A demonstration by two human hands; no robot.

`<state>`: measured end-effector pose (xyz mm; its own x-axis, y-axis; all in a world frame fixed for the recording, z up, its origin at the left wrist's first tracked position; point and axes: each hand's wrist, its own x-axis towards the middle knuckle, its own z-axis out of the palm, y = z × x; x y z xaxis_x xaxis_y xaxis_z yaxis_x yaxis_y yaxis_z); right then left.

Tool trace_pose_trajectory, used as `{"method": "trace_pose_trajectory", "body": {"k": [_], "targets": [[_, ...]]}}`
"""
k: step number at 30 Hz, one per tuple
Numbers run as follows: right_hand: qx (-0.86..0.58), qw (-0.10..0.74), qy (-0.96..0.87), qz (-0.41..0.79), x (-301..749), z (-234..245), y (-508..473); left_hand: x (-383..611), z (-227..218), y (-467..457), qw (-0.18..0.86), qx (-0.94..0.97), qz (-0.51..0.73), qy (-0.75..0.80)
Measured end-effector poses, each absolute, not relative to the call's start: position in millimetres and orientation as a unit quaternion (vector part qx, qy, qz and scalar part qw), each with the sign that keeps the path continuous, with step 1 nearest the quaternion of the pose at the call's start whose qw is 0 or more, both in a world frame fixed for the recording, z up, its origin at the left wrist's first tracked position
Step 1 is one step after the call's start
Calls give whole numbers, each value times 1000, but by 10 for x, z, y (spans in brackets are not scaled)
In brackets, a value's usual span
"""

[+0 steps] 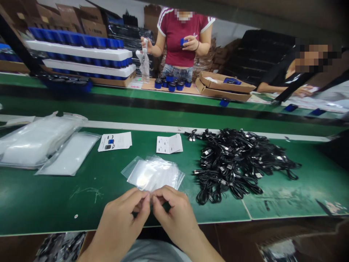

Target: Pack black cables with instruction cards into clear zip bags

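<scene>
My left hand [127,211] and my right hand [174,209] are close together at the near side of the green table, fingertips pinched and almost meeting. Whatever they pinch is too thin and clear to make out. Just beyond the fingers lies a fanned pile of clear plastic bags [155,173], its near edge partly behind my hands. To the right spreads a large heap of coiled black USB cables [231,163]. Behind the bags are a folded printed leaflet [169,144] and a stack of printed cards [115,141].
Large packs of plastic bags [40,140] lie on the left. Across a raised ledge, a person in a maroon shirt [177,47] holds a bottle and a blue item, behind blue jars [171,86] and cardboard trays [223,89]. Another person sits far right. White foam trays [81,51] hold blue items.
</scene>
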<state>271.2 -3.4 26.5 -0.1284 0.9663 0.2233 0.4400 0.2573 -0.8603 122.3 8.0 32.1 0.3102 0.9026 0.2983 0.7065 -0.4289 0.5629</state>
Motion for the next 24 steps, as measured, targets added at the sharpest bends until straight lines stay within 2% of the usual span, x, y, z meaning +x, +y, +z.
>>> {"method": "trace_pose_trajectory", "body": {"k": [4, 8, 13, 17, 24], "targets": [[-559, 421, -663, 267, 2675, 197, -78, 1235, 286, 124, 126, 821, 256, 495], [-560, 398, -668, 286, 2654, 203, -122, 1260, 216, 126, 179, 812, 280, 480], [-569, 357, -697, 253, 2638, 267, -86, 1265, 164, 109, 256, 780, 312, 478], [-574, 311, -722, 231, 2608, 297, -57, 1222, 130, 132, 262, 772, 329, 477], [-586, 310, -712, 233, 2547, 319, -36, 1176, 55, 157, 242, 786, 324, 467]]}}
